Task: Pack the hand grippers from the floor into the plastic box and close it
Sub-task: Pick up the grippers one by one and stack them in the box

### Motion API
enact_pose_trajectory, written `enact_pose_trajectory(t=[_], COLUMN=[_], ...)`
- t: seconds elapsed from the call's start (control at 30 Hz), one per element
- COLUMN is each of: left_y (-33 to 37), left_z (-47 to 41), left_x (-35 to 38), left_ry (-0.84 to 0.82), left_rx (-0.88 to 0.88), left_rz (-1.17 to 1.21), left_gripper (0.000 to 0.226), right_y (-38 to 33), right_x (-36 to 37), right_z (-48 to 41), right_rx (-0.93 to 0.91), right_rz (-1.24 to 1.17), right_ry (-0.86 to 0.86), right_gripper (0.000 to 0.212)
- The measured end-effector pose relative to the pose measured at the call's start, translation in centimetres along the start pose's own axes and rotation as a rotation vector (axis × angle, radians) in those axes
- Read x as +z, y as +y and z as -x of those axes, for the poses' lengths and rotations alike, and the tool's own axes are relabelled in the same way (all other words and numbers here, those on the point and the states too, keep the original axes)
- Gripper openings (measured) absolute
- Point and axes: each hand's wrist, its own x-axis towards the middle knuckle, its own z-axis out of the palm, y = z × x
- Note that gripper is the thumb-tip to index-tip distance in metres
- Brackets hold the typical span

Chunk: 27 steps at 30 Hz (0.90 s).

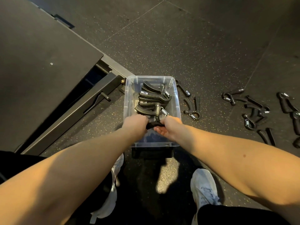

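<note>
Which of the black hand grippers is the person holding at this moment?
The black spring hand gripper nearest the person in the clear plastic box: left hand and right hand both grip its handles. The other grippers lie untouched.

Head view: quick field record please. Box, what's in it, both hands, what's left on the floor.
box: clear plastic box on the floor, no lid on it
inside: stacked grippers, black with metal springs
left hand: grips the held gripper over the box's near half
right hand: holds the same gripper from the other side
unpacked: loose grippers, several, scattered right of the box
task state: packing unfinished, box not closed
</note>
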Motion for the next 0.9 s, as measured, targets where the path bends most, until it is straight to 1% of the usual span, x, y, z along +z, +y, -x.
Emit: enact_pose_trajectory(t=[0.03,0.07,0.1,0.13,0.17,0.2,0.23,0.27,0.3,0.33,0.4,0.43,0.6,0.7,0.83,0.9], left_y=[-0.2,-0.4,-0.5,-0.6,-0.6,-0.6,-0.6,-0.5,-0.4,-0.2,0.2,0.5,1.3,1.5,1.5,1.3], left_z=[0.0,0.0,0.0,0.1,0.0,-0.1,-0.2,-0.5,-0.7,-1.1,-1.9,-2.3,-4.2,-5.0,-6.0,-6.4], left_x=[0.1,0.3,0.4,0.4,0.5,0.5,0.5,0.6,0.6,0.7,1.0,1.1,2.2,3.1,4.2,4.7], left_ry=[-0.012,-0.017,-0.017,-0.023,-0.035,-0.048,-0.06,-0.065,-0.07,-0.081,-0.114,-0.134,-0.198,-0.227,-0.239,-0.227], left_rx=[0.011,0.019,0.023,0.026,0.024,0.018,0.013,0.013,0.016,0.022,0.027,0.028,-0.008,-0.059,-0.101,-0.129], left_rz=[-0.021,-0.038,-0.057,-0.075,-0.086,-0.091,-0.099,-0.114,-0.129,-0.136,-0.139,-0.135,-0.072,-0.008,0.043,0.052], left_gripper=[0.012,0.011,0.01,0.008,0.007,0.007,0.008,0.009,0.013,0.017,0.021,0.022,0.026,0.032,0.037,0.036], right_y=[0.0,0.0,-0.1,0.0,0.0,0.0,-0.2,-0.4,-0.7,-0.9,-1.2,-1.2,-0.7,-1.2,-1.2,-1.0], right_x=[-0.2,-0.7,-1.2,-1.9,-2.4,-2.8,-3.1,-3.2,-3.1,-3.0,-2.6,-2.4,-1.2,-0.6,0.7,1.4], right_z=[0.0,0.1,0.1,0.0,0.1,0.1,0.0,-0.1,-0.3,-0.7,-1.6,-2.0,-4.5,-5.2,-6.1,-6.4], right_rx=[-0.049,-0.148,-0.303,-0.499,-0.705,-0.882,-1.014,-1.097,-1.14,-1.145,-1.084,-1.054,-1.02,-0.947,-0.714,-0.609], right_rz=[0.149,0.405,0.724,1.033,1.291,1.487,1.639,1.778,1.896,1.989,2.124,2.177,2.407,2.429,2.409,2.365], right_ry=[0.022,0.075,0.142,0.206,0.247,0.254,0.24,0.203,0.151,0.094,0.019,0.012,0.027,0.018,-0.053,-0.073], right_gripper=[0.009,0.009,0.014,0.02,0.024,0.026,0.024,0.021,0.021,0.021,0.022,0.022,0.019,0.013,0.006,0.017])
